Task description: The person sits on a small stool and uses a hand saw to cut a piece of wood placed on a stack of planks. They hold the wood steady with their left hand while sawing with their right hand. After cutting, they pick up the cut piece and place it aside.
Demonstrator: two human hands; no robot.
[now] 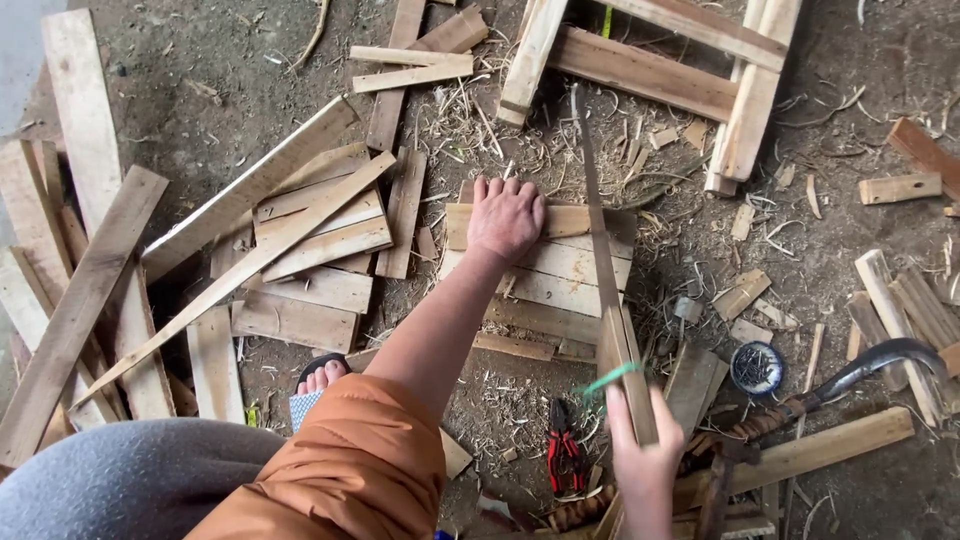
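My left hand (pixel 505 216) lies palm down, fingers spread, on a small panel of pale wooden slats (pixel 560 268) that rests on the dirt ground. My right hand (pixel 645 455) grips the near end of a long thin wooden strip (pixel 598 225), together with a wider slat and a green pencil-like stick (pixel 610 379). The strip runs away from me along the panel's right edge. An orange sleeve covers my left upper arm.
Loose planks (pixel 290 235) pile up at the left. A slatted wooden frame (pixel 650 60) lies at the top. Red-handled pliers (pixel 564 455), a round tin of nails (pixel 757 367) and a curved sickle (pixel 860 370) lie at the lower right. Shavings litter the ground.
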